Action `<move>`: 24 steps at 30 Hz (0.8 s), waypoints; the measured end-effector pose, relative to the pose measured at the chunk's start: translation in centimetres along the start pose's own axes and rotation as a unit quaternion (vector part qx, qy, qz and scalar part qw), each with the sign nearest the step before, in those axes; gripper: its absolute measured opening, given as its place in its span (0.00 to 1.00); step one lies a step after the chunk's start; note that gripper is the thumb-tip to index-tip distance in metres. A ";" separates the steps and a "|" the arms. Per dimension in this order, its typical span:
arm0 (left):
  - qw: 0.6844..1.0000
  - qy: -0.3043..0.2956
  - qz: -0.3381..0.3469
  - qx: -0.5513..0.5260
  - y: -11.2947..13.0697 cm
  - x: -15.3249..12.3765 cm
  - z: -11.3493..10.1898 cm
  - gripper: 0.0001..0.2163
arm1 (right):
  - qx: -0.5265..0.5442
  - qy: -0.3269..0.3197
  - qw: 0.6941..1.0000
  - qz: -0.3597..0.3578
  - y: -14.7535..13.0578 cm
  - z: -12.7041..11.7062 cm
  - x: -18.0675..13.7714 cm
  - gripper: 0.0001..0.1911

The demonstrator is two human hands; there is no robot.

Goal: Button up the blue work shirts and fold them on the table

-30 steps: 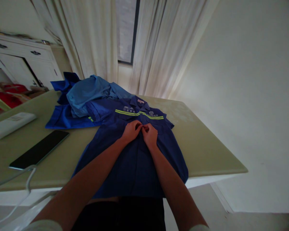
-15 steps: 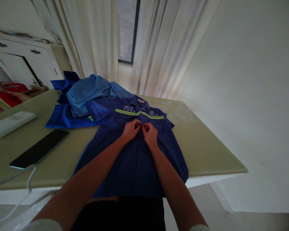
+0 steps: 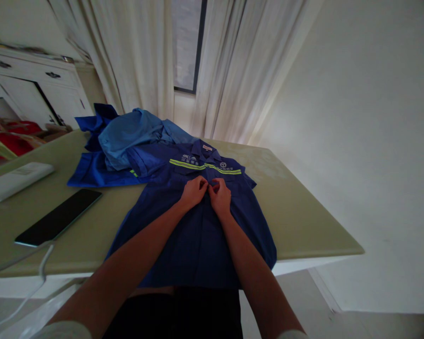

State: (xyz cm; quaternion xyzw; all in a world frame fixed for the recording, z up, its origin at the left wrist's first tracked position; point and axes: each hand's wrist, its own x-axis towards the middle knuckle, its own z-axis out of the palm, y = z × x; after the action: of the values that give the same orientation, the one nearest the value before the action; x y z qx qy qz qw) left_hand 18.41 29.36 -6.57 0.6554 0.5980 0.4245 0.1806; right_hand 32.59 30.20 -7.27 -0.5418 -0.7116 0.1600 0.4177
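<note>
Presumably for easy reach, the dark blue shirt [image 3: 194, 245] lay front-up on the green table [image 3: 311, 226], its collar [image 3: 215, 154] pointing away, so that the left hand [image 3: 193, 191] and right hand [image 3: 220, 197] could meet over the front placket [image 3: 205, 216], close together, each pinching its cloth.

The left hand [image 3: 195, 192] and right hand [image 3: 220, 197] pinch a dark blue shirt [image 3: 201, 245] on the green tabletop [image 3: 304, 226].

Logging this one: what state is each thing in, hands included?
Navy shirt: spread front up, collar open
Left hand: fingers curled at shirt front, grip unclear
Right hand: likewise
Light-blue garment: bunched
Phone: flat, screen dark
White device: lying flat
Curtains: parted
Cabinet doors: unclear whether shut
</note>
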 end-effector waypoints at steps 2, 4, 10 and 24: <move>1.000 0.009 0.001 0.006 0.0 -0.1 0.1 0.03 | -0.001 0.000 1.000 -0.012 0.2 0.0 0.0 0.10; 1.000 0.015 0.002 0.013 0.0 -0.1 0.1 0.03 | 0.002 -0.003 1.000 -0.024 0.3 0.1 0.1 0.08; 1.000 0.028 -0.011 0.004 0.1 -0.3 0.2 0.01 | 0.000 -0.001 0.999 -0.039 0.3 0.0 0.1 0.07; 0.989 0.048 -0.086 -0.112 -0.6 0.2 0.7 0.04 | -0.032 -0.017 0.999 -0.028 -0.2 -0.1 0.0 0.05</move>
State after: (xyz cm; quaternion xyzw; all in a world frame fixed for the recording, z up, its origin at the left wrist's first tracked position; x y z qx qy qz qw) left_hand 18.59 29.91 -7.37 0.5560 0.6085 0.5032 0.2597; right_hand 32.57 30.13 -7.10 -0.5318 -0.7382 0.1342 0.3927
